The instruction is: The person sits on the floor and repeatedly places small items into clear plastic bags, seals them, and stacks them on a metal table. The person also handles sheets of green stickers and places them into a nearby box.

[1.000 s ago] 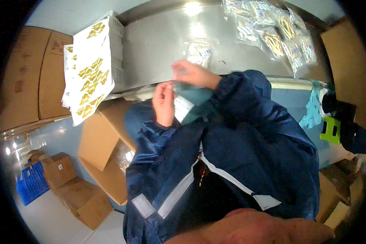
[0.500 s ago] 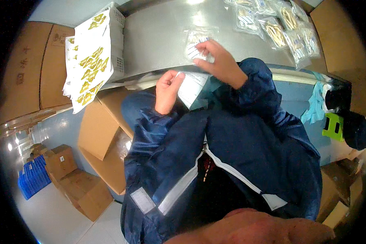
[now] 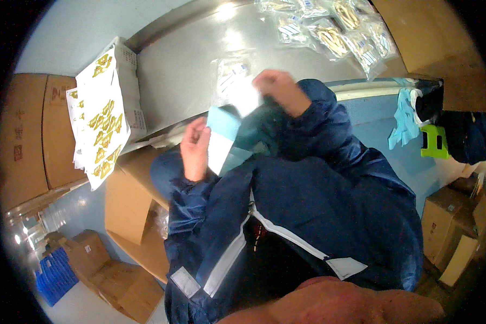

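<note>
While both hands work at the counter (image 3: 189,70):
Left hand (image 3: 195,150): grips the pale blue sheet (image 3: 224,137).
Right hand (image 3: 278,89): pinches a clear bag (image 3: 237,81).

Grey metal worktable (image 3: 189,70) across the upper middle, glare from an overhead light near its far edge. Left of the worktable, at its end: a white crate (image 3: 128,81) draped with sheets of yellow-printed labels (image 3: 100,129). Further left of the worktable: tall brown cartons (image 3: 27,135) against a pale wall. Below the worktable's left end: open cardboard boxes (image 3: 129,216), then a light floor with more cartons and a blue crate (image 3: 51,272). Right of the worktable: a large cardboard sheet (image 3: 437,38), a light-blue cloth (image 3: 405,116), a green plastic piece (image 3: 434,143), more boxes (image 3: 453,227) lower down.
</note>
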{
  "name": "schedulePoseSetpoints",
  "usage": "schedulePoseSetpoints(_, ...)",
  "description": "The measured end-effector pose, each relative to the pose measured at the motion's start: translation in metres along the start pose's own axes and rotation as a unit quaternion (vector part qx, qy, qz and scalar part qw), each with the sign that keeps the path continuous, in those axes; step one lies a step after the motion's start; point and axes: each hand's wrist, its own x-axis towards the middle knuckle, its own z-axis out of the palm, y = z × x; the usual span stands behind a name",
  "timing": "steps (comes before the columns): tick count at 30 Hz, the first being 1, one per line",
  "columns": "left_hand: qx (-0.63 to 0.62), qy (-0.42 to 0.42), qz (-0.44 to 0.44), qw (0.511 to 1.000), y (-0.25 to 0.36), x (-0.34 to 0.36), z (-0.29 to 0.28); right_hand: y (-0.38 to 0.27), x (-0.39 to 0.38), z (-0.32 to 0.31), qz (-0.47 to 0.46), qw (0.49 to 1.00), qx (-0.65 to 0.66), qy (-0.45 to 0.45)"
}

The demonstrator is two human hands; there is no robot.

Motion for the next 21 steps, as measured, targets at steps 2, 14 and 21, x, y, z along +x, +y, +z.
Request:
schedulePoseSetpoints(2, 0.127, 0.036, 0.129, 0.983, -0.001, 0.004, -0.022, 0.021, 0.015, -0.029, -0.048, 0.986, -0.053, 0.148)
schedulePoseSetpoints(14, 0.012, -0.166, -0.100, 0.981, -0.002, 0.065, 0.001, -0.024, -0.015, 0.066, -0.403, 0.867, -0.293, 0.026)
schedulePoseSetpoints(21, -0.036, -0.234, -0.076, 0.969, 0.007, 0.136, 0.009, 0.032, 0.029, 0.040, 0.181, 0.971, 0.155, -0.019)
